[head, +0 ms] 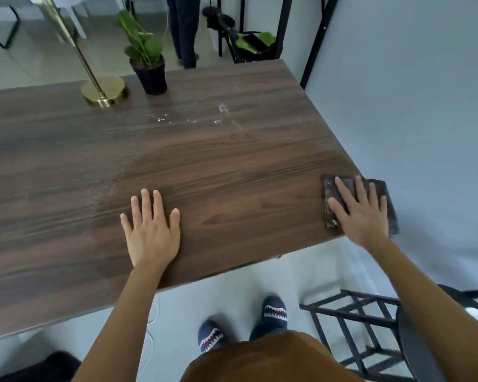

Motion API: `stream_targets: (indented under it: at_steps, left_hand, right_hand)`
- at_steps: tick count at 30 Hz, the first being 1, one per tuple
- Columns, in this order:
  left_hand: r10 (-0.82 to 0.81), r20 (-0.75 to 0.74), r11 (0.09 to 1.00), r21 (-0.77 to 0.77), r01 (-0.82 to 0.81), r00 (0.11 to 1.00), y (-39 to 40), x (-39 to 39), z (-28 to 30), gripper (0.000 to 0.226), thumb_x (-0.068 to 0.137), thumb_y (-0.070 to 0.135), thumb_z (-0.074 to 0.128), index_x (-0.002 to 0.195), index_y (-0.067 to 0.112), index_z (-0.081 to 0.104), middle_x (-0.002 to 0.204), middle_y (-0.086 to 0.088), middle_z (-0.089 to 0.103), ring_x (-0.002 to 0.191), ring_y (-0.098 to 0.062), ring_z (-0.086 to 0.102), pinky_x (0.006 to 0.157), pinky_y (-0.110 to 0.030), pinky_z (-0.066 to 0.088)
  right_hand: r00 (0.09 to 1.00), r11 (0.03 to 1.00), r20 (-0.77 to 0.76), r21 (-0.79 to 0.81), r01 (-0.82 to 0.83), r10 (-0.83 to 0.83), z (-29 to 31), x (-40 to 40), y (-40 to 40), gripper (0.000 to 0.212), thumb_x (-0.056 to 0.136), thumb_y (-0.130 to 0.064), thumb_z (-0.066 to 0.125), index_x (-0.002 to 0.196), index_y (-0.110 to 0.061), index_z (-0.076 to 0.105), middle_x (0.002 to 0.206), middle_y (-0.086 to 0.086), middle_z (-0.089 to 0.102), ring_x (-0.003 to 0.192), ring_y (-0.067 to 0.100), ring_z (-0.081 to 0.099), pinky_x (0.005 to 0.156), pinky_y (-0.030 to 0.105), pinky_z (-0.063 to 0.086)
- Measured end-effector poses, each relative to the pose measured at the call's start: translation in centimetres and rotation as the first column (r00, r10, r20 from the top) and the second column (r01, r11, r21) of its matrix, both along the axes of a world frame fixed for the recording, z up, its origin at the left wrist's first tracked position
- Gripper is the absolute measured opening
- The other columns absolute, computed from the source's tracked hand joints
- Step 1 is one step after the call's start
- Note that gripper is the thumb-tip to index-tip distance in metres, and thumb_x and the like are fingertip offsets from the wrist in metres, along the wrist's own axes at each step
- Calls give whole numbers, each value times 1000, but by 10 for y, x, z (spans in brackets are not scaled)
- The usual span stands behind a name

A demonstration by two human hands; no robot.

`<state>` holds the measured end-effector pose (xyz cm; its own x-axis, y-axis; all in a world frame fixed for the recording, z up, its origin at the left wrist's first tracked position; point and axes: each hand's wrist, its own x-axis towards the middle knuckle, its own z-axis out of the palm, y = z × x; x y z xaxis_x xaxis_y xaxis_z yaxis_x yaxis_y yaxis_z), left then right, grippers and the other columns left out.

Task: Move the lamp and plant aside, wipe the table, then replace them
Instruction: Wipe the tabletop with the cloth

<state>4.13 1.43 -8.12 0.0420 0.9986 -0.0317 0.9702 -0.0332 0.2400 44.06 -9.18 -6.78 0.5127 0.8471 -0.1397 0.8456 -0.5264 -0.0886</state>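
Observation:
A gold lamp (104,91) with a round base and slanted pole stands at the far left of the dark wood table (232,166). Right beside it is a green plant in a black pot (150,74). Water drops and smears (193,117) lie on the tabletop in front of the plant. My left hand (151,230) rests flat on the table near its front edge, fingers spread, holding nothing. My right hand (360,213) presses flat on a dark folded cloth (332,201) at the table's near right corner.
A person's legs (184,31) stand beyond the table's far edge. A black chair with green fabric (253,44) sits behind the far right corner. A black metal rack (353,323) and a dark round seat are on the floor at my right. My slippered feet are below.

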Motion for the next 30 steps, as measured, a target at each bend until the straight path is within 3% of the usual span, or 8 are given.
stream_targets:
  at_steps: [2, 4, 7, 11, 15, 18, 25, 30]
  left_hand:
    - [8, -19, 1000, -4, -8, 1000, 0, 0, -1, 64, 98, 49, 24, 152, 16, 15, 161, -5, 9, 149, -26, 2, 117, -52, 4]
    - [14, -31, 1000, -13, -15, 999, -1, -1, -1, 64, 98, 48, 26, 152, 16, 16, 161, -5, 9, 149, -26, 2, 117, -53, 5]
    - [55, -13, 997, -48, -55, 998, 2, 2, 2, 63, 98, 46, 32, 151, 17, 19, 162, -5, 8, 149, -25, 1, 116, -56, 2]
    - [173, 99, 979, -127, -160, 980, 18, 30, 18, 70, 95, 56, 32, 152, 19, 16, 162, -4, -7, 148, -24, -10, 112, -61, -7]
    - [183, 123, 981, -90, -173, 975, 38, 71, 19, 72, 93, 62, 25, 152, 22, 13, 162, -4, -7, 148, -23, -12, 111, -62, -9]
    - [189, -9, 980, -64, -189, 982, 35, 87, 8, 77, 91, 67, 16, 152, 21, 11, 162, -3, -1, 148, -24, -7, 112, -63, -5]
    - [193, -41, 980, -32, -194, 980, 36, 87, 3, 78, 90, 69, 16, 152, 22, 13, 162, -2, 4, 148, -23, -2, 113, -62, -1]
    - [197, -44, 980, -27, -198, 979, 35, 85, 1, 77, 90, 69, 16, 152, 23, 14, 162, -2, 5, 148, -23, 0, 113, -63, 1]
  right_hand:
    - [983, 984, -37, 15, 179, -179, 1, -3, 20, 72, 90, -72, 17, 155, -40, 15, 165, 13, 9, 149, 43, 5, 118, 62, 5]
    - [988, 984, -22, 79, 157, -156, -4, -46, 36, 70, 94, -67, 24, 155, -33, 22, 163, 21, 14, 146, 51, 8, 117, 65, 6]
    - [968, 948, 7, 203, -246, 250, -12, -130, 38, 68, 94, -64, 28, 152, -30, 33, 159, 22, 25, 145, 51, 19, 116, 65, 16]
    - [787, 774, -30, 208, -598, 616, -7, -130, 10, 64, 95, -67, 30, 153, -40, 25, 165, 7, 15, 151, 37, 7, 120, 58, 8]
    - [940, 928, 17, 154, -339, 340, -7, -21, -31, 68, 88, -79, 26, 150, -52, 22, 165, -1, 16, 151, 38, 10, 115, 67, 9]
    - [986, 986, -35, 24, -162, 163, 3, 48, -20, 74, 83, -83, 15, 151, -54, 14, 165, 4, 12, 147, 45, 13, 113, 67, 17]
    - [947, 963, -177, 38, -266, 268, 1, 83, 95, 70, 92, -73, 20, 154, -46, 1, 165, 13, -9, 151, 36, -10, 121, 55, 3]
    - [901, 914, -157, 99, -392, 404, -2, 85, 60, 74, 93, -72, 22, 156, -38, 4, 165, 9, -14, 151, 32, -12, 122, 51, 8]
